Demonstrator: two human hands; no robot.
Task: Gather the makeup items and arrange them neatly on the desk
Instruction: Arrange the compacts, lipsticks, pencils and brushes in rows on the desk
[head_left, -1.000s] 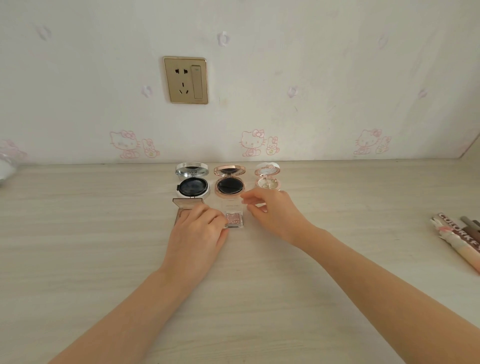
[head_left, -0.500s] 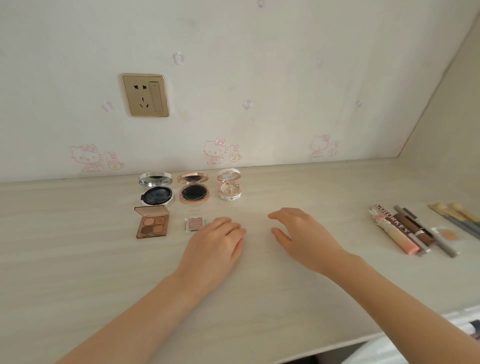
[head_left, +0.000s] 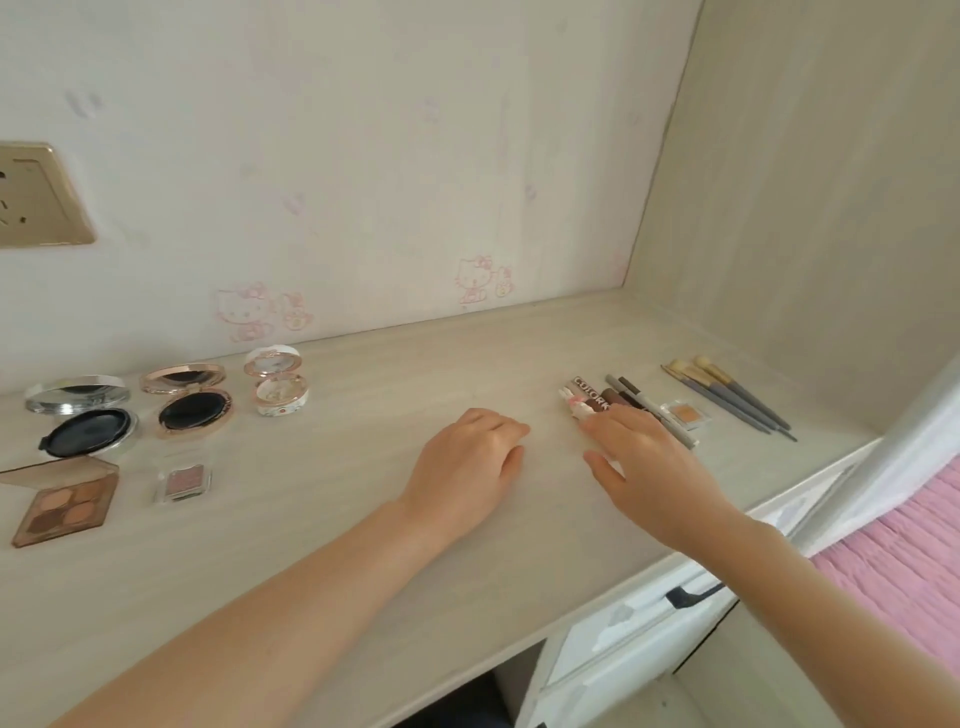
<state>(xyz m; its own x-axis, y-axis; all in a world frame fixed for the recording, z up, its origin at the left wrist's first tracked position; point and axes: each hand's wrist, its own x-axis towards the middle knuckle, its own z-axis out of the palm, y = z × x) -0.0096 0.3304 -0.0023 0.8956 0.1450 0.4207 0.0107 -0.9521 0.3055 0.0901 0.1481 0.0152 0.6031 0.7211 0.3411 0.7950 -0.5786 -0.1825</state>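
At the desk's left stand three open compacts: a silver one (head_left: 83, 423), a rose-gold one (head_left: 189, 402) and a small white one (head_left: 278, 387). In front of them lie a brown eyeshadow palette (head_left: 65, 501) and a small clear single shadow (head_left: 184, 480). To the right lie several lip tubes and pencils (head_left: 597, 400), a small orange shadow pan (head_left: 688, 414) and grey-handled brushes (head_left: 727, 395). My left hand (head_left: 470, 460) rests palm down mid-desk, holding nothing. My right hand (head_left: 647, 467) is spread open, its fingertips over the near ends of the tubes and pencils.
The pale wooden desk (head_left: 363, 545) meets a wallpapered back wall with a gold socket (head_left: 36, 197) and a side panel on the right. Below the front edge are a white drawer with a dark handle (head_left: 691, 595) and pink fabric (head_left: 904, 561).
Both hands have left the small clear shadow and moved right. My right hand has reached the tubes and pencils. My view has swung to the right.
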